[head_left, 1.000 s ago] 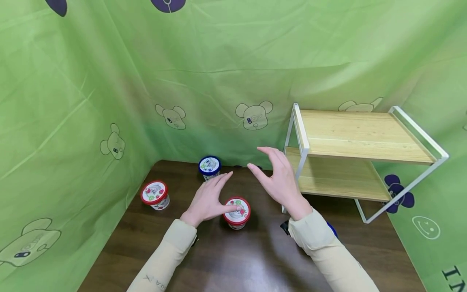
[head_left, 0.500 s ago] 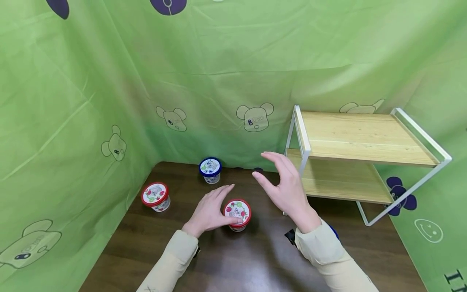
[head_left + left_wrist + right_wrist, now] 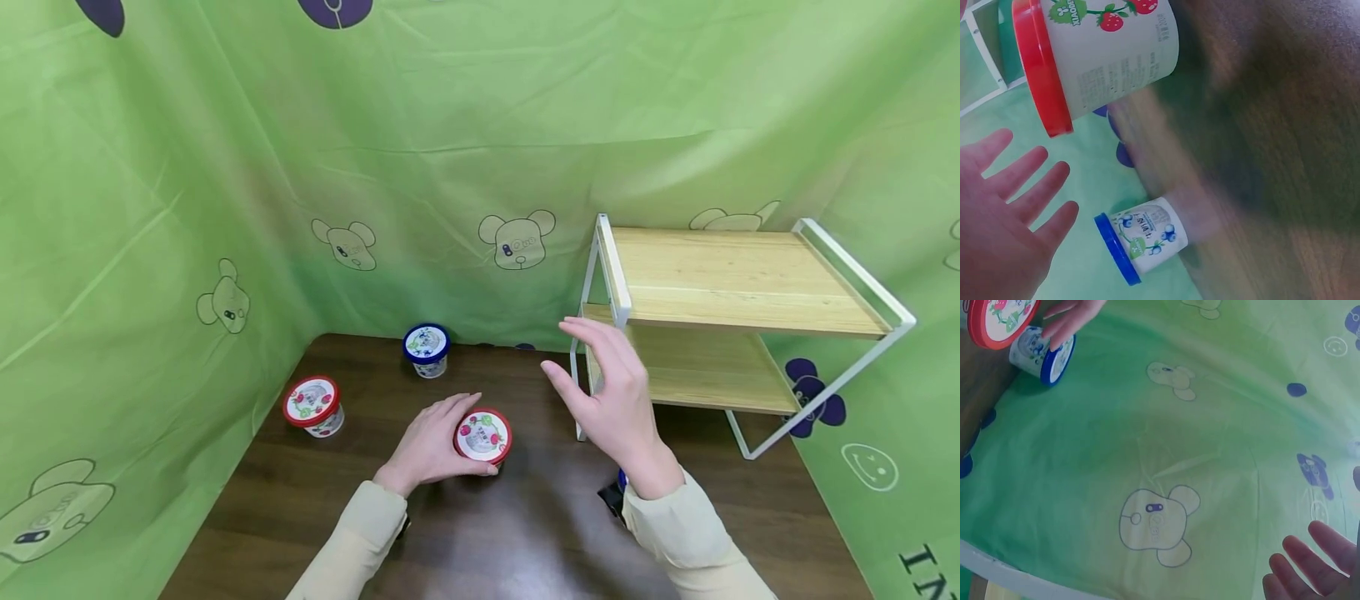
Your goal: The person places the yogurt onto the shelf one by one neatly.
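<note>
In the head view a red-lidded tub (image 3: 482, 436) with strawberries printed on it stands on the dark wooden table (image 3: 517, 542). My left hand (image 3: 435, 442) is beside it, thumb at the near side of the lid and fingers at the far left. The left wrist view shows those fingers (image 3: 1041, 181) spread, with a gap between them and the tub (image 3: 1110, 50). My right hand (image 3: 611, 400) hovers in the air to the right, thumb and fingers apart, holding nothing. In the right wrist view its fingers (image 3: 1310, 562) are spread over the green cloth.
Another red-lidded tub (image 3: 313, 404) stands at the left edge, and a blue-lidded blueberry tub (image 3: 427, 350) at the back. A two-tier shelf (image 3: 742, 279) with white frame stands right. Something blue (image 3: 622, 479) shows beside my right wrist. Green printed cloth (image 3: 427, 167) hangs behind.
My left hand has come lower around the near tub, its thumb shifting from over the lid to the lid's near side. My right hand has moved right and slightly down.
</note>
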Demonstrator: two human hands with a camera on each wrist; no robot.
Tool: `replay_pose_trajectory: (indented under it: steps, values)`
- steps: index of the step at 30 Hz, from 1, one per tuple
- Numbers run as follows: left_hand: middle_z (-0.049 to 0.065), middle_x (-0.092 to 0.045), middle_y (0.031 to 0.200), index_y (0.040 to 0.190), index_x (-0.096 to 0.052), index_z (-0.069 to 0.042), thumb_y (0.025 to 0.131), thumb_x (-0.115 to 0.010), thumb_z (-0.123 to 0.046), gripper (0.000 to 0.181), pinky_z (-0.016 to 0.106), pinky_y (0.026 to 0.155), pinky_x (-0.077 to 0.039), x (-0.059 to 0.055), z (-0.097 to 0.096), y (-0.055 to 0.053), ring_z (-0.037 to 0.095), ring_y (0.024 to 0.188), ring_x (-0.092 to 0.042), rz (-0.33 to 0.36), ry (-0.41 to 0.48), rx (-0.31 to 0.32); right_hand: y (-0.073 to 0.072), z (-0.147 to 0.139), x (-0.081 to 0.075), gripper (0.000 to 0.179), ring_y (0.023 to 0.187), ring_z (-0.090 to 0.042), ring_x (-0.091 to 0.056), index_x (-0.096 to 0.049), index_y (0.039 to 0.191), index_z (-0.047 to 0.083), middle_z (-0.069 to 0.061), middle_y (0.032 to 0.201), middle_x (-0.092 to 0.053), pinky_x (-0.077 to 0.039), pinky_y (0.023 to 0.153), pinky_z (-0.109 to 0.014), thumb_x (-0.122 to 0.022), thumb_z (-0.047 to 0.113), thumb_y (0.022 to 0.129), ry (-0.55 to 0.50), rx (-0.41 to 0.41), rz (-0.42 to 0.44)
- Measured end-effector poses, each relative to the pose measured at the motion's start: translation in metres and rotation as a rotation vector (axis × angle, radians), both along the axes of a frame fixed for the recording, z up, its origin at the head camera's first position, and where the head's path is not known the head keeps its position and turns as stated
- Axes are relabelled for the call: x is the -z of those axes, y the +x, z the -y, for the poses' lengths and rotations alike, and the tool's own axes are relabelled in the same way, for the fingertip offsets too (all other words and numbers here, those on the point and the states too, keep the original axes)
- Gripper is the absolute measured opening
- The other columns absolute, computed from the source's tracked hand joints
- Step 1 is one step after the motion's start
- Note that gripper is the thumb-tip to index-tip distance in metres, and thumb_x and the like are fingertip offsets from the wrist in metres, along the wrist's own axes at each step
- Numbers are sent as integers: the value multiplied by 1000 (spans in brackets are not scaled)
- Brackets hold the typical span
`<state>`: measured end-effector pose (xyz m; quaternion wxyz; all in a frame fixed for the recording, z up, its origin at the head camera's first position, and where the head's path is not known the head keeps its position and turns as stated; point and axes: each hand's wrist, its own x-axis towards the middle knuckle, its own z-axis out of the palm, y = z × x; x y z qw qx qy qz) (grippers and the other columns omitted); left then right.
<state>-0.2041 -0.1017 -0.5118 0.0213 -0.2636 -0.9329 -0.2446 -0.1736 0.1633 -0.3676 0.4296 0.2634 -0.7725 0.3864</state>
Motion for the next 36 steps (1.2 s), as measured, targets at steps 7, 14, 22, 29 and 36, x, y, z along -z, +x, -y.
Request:
replay_pose_trajectory:
  steps: [7,14,22,29,36]
  values:
    - [-4,-46,153,155,-43,-25,61,-75,-85,116,46,113,-34,3,-4,1,20,138,-42,15,-18,13,9,-9,-1,49,109,-37,-62,-71,114,-5,-18,116,-70,-42,103,-32,-70,41,96,-36,39,-95]
    - [-2,-46,153,155,-44,-21,61,-84,-74,115,48,113,-34,8,-5,0,22,139,-41,38,-9,7,13,-19,-4,49,103,-38,-62,-72,110,-5,-20,110,-71,-45,100,-32,-70,42,95,-103,83,-164]
    - [1,-46,153,155,-42,-22,62,-86,-72,115,49,113,-34,11,-6,-2,24,139,-41,59,-20,3,15,-36,-8,49,103,-39,-62,-72,110,-5,-20,110,-71,-45,99,-32,-72,41,92,-146,157,-169]
    - [-1,-46,153,155,-42,-23,61,-87,-70,114,47,113,-34,14,-5,-1,22,138,-42,91,-23,0,21,-47,-17,56,100,-42,-61,-71,110,-6,-22,107,-71,-43,97,-29,-71,47,92,-188,245,-172]
    - [1,-48,149,157,-39,-21,62,-88,-68,117,49,105,-43,16,-5,1,22,132,-46,159,-8,-29,28,-55,-24,57,101,-43,-60,-71,110,-7,-24,106,-70,-42,97,-28,-72,47,91,-226,315,-172]
